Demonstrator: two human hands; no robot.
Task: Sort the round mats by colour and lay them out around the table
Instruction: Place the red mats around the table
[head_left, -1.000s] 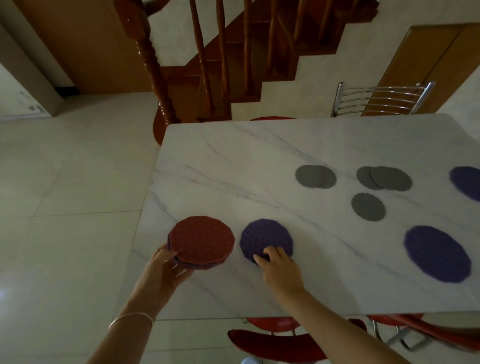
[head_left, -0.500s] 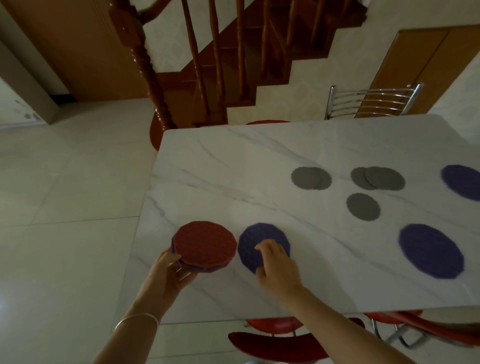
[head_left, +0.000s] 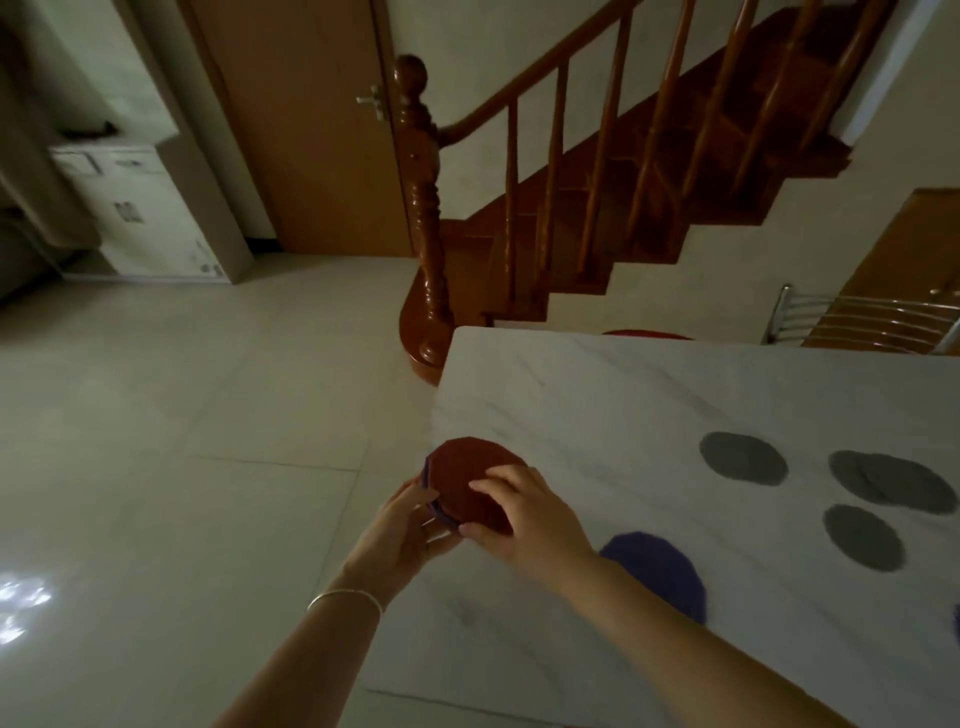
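Observation:
A small stack of round mats (head_left: 465, 475), a red one on top and purple edges below, hovers over the left edge of the white marble table (head_left: 597, 395). My left hand (head_left: 410, 525) grips the stack from underneath. My right hand (head_left: 524, 512) pinches the near edge of the red top mat, fingers above and thumb below. A purple mat (head_left: 660, 569) lies flat on the table just right of my right wrist. Grey mats lie further right: one (head_left: 743, 457), an overlapping pair (head_left: 893, 483) and a single one (head_left: 862, 538).
A wooden staircase with a turned newel post (head_left: 423, 218) stands beyond the table's far left corner. A metal chair back (head_left: 857, 317) is at the far side. Tiled floor (head_left: 182, 441) spreads to the left. A sliver of another purple mat (head_left: 956, 618) shows at the right edge.
My right hand has left the purple mat lying on the table and moved left onto the red top mat of the stack. The view has swung left and up.

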